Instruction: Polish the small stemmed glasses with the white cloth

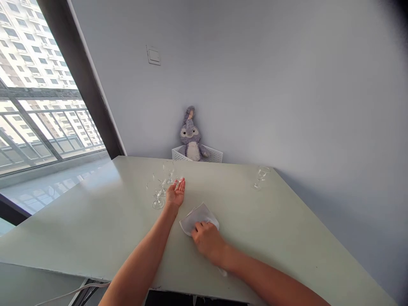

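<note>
One white cloth [193, 220] lies on the pale table [270, 238], near the middle of its front half, creased, with one corner pointing away from me. My right hand [208, 240] is on it, knuckles up, fingers curled down and gripping the near edge. Small white scrap [223, 272] pokes out below my right forearm; can't tell if it's the same cloth.

My left hand [176, 195] is farther forward, palm turned up, fingers loose and uncurled, pointing away from me. It's right beside the clustered stemmed glasses [158, 203], clear ones, upright on their feet. Exact count hard to read, they overlap and are see-through; can't tell if my fingertips touch the rearmost one.

Single stemmed glass [262, 172] stands by itself near the far right corner, upright, well apart from the cluster.

Past the far edge: purple plush rabbit [193, 148] sitting in a white perforated basket [218, 157], against the corner of the pale walls [287, 85]. Light switch [154, 56] up on the left wall. Far left, dark frame [73, 63], balcony railing [63, 117], high-rise [38, 51] outside. Pale cable [76, 291] below the front edge, lower left.
</note>
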`<state>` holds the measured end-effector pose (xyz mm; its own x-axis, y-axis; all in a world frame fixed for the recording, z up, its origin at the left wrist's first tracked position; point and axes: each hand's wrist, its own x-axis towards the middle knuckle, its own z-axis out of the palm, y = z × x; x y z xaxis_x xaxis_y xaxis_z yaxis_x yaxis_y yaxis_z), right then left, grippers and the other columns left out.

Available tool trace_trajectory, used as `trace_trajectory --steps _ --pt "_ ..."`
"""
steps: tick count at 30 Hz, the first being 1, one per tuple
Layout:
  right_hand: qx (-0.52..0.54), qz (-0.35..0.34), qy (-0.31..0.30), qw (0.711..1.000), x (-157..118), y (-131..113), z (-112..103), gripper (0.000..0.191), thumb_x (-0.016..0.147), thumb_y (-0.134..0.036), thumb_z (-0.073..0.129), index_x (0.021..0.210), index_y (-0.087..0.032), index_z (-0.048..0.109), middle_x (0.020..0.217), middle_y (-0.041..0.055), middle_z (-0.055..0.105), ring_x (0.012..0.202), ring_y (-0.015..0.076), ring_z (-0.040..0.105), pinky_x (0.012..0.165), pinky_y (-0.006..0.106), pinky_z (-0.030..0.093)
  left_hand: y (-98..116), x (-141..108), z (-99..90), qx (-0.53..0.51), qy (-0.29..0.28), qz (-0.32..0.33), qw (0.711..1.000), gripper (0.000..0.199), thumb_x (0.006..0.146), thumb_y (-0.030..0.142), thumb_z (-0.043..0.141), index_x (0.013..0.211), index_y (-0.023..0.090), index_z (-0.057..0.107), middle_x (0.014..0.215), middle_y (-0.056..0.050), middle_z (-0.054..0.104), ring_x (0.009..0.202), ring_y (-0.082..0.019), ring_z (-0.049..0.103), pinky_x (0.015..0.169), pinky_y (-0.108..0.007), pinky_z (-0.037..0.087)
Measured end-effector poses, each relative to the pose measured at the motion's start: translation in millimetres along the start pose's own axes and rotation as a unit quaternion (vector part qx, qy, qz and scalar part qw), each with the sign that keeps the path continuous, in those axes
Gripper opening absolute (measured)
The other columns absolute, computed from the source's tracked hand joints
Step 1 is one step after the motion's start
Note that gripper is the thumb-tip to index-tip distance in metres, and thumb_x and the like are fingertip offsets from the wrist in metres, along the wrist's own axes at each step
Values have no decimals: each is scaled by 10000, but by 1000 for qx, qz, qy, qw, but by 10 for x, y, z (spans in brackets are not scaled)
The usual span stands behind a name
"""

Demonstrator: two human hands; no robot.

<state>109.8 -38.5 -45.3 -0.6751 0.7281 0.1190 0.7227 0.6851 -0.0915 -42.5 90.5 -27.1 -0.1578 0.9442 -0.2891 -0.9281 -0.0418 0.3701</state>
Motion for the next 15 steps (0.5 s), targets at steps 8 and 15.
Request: trace_trajectory --steps 8,15 --pt "491 316 230 779 -163 678 -351 191 767 -333 433 668 -181 492 554 -28 460 519 120 434 490 230 351 -129 -324 74 16 -42 -34 998 155 811 290 527 825 138 502 914 -112 595 949 -190 609 764 -280 542" --pt "593 239 340 690 -170 426 -915 250 801 -413 456 859 -188 547 677 -2 492 577 111 434 505 221 370 -342 -845 126 164 -185 10 969 194 738 250 629 902 174 558 914 -48 649 921 -166 614 876 -318 461"
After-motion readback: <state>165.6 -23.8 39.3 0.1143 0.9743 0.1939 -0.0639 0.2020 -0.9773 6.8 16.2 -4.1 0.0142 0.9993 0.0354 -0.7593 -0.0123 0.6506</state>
